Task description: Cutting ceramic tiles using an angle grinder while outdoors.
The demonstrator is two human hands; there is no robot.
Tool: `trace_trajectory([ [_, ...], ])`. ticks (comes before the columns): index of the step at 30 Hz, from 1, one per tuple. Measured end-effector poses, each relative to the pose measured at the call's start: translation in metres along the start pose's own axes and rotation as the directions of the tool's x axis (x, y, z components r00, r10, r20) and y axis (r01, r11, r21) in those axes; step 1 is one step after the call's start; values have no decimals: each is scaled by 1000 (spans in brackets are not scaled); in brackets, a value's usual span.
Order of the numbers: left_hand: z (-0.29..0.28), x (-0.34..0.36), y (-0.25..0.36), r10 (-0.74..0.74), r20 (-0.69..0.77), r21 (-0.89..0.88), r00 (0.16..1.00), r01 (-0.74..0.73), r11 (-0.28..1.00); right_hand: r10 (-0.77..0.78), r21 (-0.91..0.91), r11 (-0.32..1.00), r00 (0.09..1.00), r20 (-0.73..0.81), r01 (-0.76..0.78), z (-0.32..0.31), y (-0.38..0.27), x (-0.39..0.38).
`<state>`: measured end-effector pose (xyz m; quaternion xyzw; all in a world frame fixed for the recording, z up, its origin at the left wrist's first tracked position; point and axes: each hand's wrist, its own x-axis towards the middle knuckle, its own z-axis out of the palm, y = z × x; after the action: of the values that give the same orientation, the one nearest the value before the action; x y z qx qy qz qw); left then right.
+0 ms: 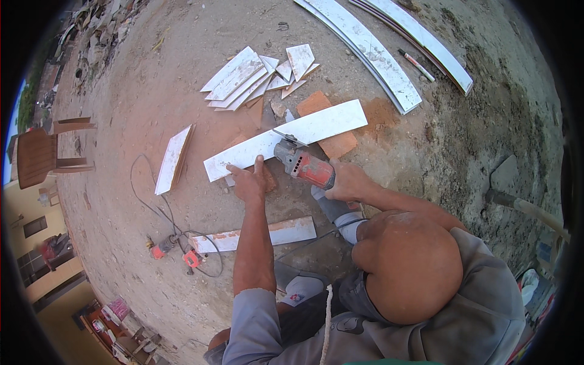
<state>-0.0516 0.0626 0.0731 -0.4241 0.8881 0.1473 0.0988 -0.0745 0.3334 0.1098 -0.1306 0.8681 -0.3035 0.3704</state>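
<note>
My right hand (350, 182) is wrapped round the rear of a red and grey angle grinder (312, 171). The grinder's disc (289, 137) meets the near edge of a long white tile strip (325, 125), roughly at its middle. My left hand (246, 182) presses on the near edge of that strip, left of the grinder, with thumb and forefinger spread apart; its other fingers are partly hidden. Orange-brown brick-like blocks (338, 145) lie under the strip. Whether the disc is spinning I cannot tell.
Beyond the strip lies a pile of cut white tile pieces (237, 76). Long strips (365, 45) and a marker (418, 65) are at the far right. A single piece (173, 159), a plug connector (192, 260) with black cable and another strip (274, 234) lie nearer. A shovel (517, 204) is at right.
</note>
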Motion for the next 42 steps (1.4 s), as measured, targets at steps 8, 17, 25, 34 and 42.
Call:
trace_trajectory([
  [8,9,5,-7,72,-92,59,993,-67,996,1,-11,1000,1000,0,-1,-1,-6,12],
  [17,7,4,-5,44,-51,41,998,-42,998,-24,-19,1000,1000,-18,23,0,-8,19],
  [25,6,4,-4,59,-72,23,996,-57,998,-15,-13,1000,1000,-21,14,0,-1,4],
  [34,5,3,-4,59,-65,66,996,-55,996,-16,10,1000,1000,1,16,-2,6,-6],
  [42,9,6,-7,65,-64,71,996,-61,996,8,-3,1000,1000,0,-8,-1,-1,1],
])
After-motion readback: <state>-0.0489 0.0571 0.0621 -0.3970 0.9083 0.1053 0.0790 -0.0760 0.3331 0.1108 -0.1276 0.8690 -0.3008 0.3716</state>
